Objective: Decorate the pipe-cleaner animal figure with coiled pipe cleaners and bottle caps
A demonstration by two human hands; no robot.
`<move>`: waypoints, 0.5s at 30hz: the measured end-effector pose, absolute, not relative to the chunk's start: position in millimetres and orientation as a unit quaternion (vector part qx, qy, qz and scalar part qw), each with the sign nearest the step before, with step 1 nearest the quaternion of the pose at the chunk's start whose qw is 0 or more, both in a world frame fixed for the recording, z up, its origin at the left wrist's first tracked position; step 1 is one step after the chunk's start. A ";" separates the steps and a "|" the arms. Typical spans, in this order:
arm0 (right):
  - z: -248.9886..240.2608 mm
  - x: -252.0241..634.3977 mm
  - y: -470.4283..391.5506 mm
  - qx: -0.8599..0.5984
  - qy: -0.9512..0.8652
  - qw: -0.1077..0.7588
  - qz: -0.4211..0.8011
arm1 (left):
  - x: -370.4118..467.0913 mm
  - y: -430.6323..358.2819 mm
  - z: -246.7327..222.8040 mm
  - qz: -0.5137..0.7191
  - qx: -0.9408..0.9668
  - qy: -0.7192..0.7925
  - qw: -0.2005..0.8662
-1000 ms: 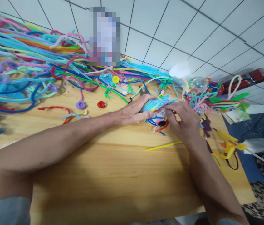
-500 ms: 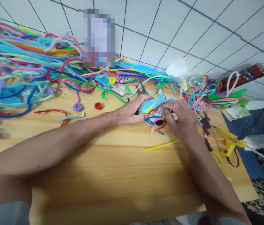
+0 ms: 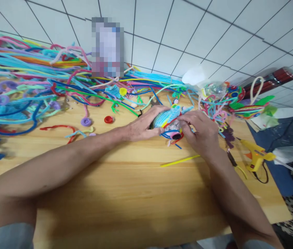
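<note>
My left hand (image 3: 148,125) is closed round the left end of a pipe-cleaner craft figure (image 3: 167,117), thumb in front and fingers behind. Light-blue, yellow and red pipe cleaners cover its body, with a bare clear patch and a pink-and-black round piece on the near side. My right hand (image 3: 200,129) pinches at the figure's right side; its fingertips meet a red strip there, and what exactly lies between them is partly hidden. A yellow pipe cleaner (image 3: 179,160) lies on the table just below the right hand.
Piles of coloured pipe cleaners (image 3: 32,79) line the back and left of the wooden table (image 3: 125,200). A red coil (image 3: 108,119) sits left of my hands. At right are a yellow glue gun (image 3: 257,155), yellow-handled pliers (image 3: 236,164) and finished-looking colourful crafts (image 3: 252,105).
The view has shifted slightly. Both hands keep nearly the same places on the craft figure, with no clear change in grip.
</note>
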State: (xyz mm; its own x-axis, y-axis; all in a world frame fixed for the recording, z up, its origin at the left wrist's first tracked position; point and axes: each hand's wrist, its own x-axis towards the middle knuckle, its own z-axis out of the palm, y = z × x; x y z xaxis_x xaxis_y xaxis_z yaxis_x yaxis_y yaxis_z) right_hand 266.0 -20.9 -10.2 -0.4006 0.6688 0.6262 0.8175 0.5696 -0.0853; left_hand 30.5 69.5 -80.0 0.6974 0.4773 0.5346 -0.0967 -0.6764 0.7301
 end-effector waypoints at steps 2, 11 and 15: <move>-11.0 265.1 -21.1 -0.440 -0.830 0.319 -0.126 | 30.0 67.6 -76.3 0.366 0.835 0.128 0.390; -15.5 261.8 -21.4 -0.463 -0.820 0.309 -0.132 | 26.6 66.7 -71.0 0.354 0.837 0.141 0.393; -15.3 261.3 -21.8 -0.453 -0.823 0.310 -0.143 | 25.1 68.3 -72.0 0.344 0.841 0.131 0.397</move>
State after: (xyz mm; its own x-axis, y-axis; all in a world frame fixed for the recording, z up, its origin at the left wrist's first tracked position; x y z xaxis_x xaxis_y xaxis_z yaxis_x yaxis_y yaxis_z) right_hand 261.3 -21.8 -15.3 -0.3970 0.6581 0.6397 0.8353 0.5480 -0.0454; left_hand 25.1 68.3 -72.0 0.7290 0.4938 0.4740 -0.0519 -0.6506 0.7577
